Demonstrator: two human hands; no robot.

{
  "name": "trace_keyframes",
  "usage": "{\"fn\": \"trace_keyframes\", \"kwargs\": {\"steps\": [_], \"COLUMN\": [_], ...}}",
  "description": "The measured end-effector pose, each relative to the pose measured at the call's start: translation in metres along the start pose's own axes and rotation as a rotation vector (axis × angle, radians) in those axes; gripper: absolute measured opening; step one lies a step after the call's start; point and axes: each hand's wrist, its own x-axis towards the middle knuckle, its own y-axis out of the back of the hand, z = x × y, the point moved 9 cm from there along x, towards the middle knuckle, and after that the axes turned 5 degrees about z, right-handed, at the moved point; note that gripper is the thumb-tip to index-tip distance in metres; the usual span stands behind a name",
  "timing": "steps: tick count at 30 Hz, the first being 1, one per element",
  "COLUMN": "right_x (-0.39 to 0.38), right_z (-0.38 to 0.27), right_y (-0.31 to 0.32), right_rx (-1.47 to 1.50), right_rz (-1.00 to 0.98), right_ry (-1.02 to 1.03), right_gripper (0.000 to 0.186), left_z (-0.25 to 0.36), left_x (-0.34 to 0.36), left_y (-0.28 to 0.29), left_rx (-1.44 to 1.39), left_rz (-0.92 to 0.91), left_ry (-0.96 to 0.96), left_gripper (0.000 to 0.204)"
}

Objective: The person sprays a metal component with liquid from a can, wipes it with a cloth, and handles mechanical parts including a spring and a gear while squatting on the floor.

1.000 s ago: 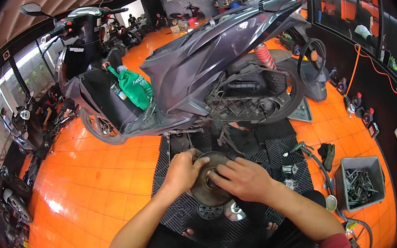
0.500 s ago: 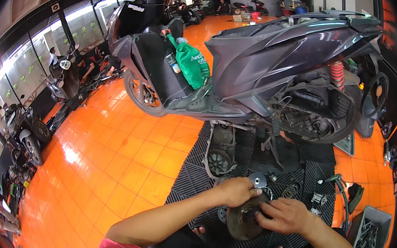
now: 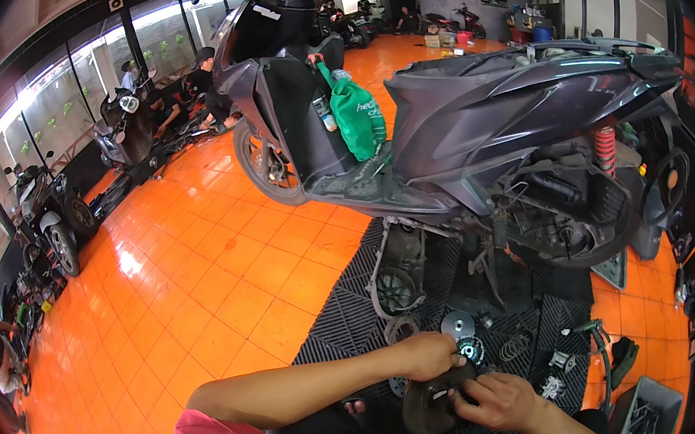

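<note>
- Spreading wide to the left, an orange tiled floor (image 3: 226, 272) was seen beneath a dark grey scooter (image 3: 506, 115) viewed from its side.
- Low at the scooter's rear, an open case (image 3: 568, 232) was exposed; opening-up was judged done there, while closing was judged not yet done.
- Beside the scooter, a ribbed black mat (image 3: 345, 315) was partly covered by removed pieces.
- On the mat, a hollow metal casing (image 3: 396, 275) was placed, off the scooter by all appearances.
- Nearer the hands, a silver disc (image 3: 458, 324), a toothed round part (image 3: 470, 350) and a coil spring (image 3: 514, 347) were set out loose; refitting of these was judged to be left.
- Between the hands, a round dark metal part (image 3: 423, 412) was held tilted over the mat, its broad face placed below the left hand and left of the right hand.
- By the left hand (image 3: 434, 354), the part's far edge was grasped, thumb uppermost.
- By the right hand (image 3: 498, 400), bent fingers were brought to the part's middle; whether anything small was pinched there could not be told.
</note>
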Motion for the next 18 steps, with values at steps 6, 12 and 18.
{"fn": "trace_keyframes", "kwargs": {"steps": [6, 12, 18], "right_x": [-0.007, -0.023, -0.032], "right_z": [0.005, 0.015, 0.048], "right_y": [0.008, -0.004, -0.009], "right_rx": [0.045, 0.034, 0.126], "right_rz": [0.023, 0.063, 0.164], "right_ry": [-0.157, -0.291, -0.548], "right_gripper": [0.024, 0.033, 0.025], "left_z": [0.004, 0.006, 0.007], "left_x": [-0.01, -0.009, -0.013], "left_y": [0.005, 0.011, 0.039], "left_rx": [-0.052, -0.033, -0.05], "left_rz": [0.01, 0.068, 0.276], "left_ry": [0.024, 0.027, 0.027], "left_gripper": [0.051, 0.05, 0.044]}}
